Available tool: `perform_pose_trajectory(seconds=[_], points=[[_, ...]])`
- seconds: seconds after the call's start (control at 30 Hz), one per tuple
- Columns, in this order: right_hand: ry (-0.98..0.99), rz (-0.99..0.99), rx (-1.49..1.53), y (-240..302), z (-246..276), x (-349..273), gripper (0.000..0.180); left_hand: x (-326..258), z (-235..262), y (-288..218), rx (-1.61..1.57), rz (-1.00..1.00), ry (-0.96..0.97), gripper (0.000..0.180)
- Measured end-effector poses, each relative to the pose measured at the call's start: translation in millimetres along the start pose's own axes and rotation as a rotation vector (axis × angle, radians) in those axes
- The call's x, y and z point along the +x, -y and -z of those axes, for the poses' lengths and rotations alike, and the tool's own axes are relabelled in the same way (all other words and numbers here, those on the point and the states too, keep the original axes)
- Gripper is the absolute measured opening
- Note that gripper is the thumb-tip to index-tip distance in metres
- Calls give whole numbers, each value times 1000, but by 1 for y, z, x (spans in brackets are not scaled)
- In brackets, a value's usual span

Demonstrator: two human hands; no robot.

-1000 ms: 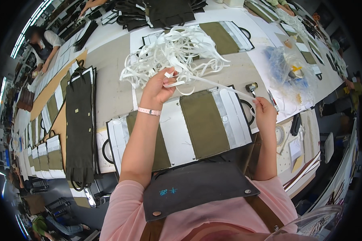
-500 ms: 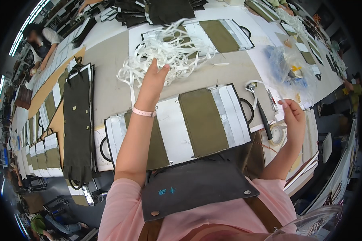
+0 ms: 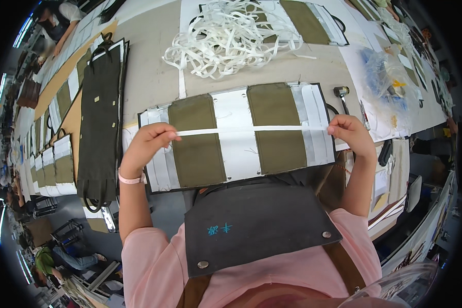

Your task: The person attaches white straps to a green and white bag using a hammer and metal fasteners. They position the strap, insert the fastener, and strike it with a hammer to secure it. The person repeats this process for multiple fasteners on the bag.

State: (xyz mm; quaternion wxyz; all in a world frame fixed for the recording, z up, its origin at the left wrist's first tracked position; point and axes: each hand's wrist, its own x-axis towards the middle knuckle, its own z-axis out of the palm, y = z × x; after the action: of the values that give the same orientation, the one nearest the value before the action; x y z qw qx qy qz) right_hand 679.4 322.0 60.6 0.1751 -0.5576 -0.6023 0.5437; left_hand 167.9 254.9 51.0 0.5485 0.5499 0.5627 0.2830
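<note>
A thin white strip is stretched taut between my two hands over a flat panel of olive green and white fabric. My left hand pinches the strip's left end above the panel's left white band. My right hand pinches the right end at the panel's right edge. A tangled pile of white strips lies on the table beyond the panel. I wear a pink shirt and a dark apron.
A small hammer and a dark tool lie right of the panel. A clear bag with blue and yellow bits sits at the far right. Dark green bags are stacked on the left, another olive panel behind. Other people work at far left.
My left hand came back from the strip pile to the panel's left side. My right hand moved in to the panel's right edge, and one strip now runs straight between both hands.
</note>
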Motion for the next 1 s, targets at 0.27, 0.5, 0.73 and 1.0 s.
perform_pose_trajectory(seconds=[0.27,0.5,0.73,1.0], points=[[-249,56,-194,-41,-8,81,21,38,19,76,116,-8,-208,17],[-158,-62,-589,-51,-14,62,27,10,-4,92,217,89,-179,17],[-20,-317,-609,-39,-17,16,28,-30,-41,77,425,-160,-326,11],[-331,619,-978,97,-153,81,29,-36,-18,64,241,-85,-182,20]])
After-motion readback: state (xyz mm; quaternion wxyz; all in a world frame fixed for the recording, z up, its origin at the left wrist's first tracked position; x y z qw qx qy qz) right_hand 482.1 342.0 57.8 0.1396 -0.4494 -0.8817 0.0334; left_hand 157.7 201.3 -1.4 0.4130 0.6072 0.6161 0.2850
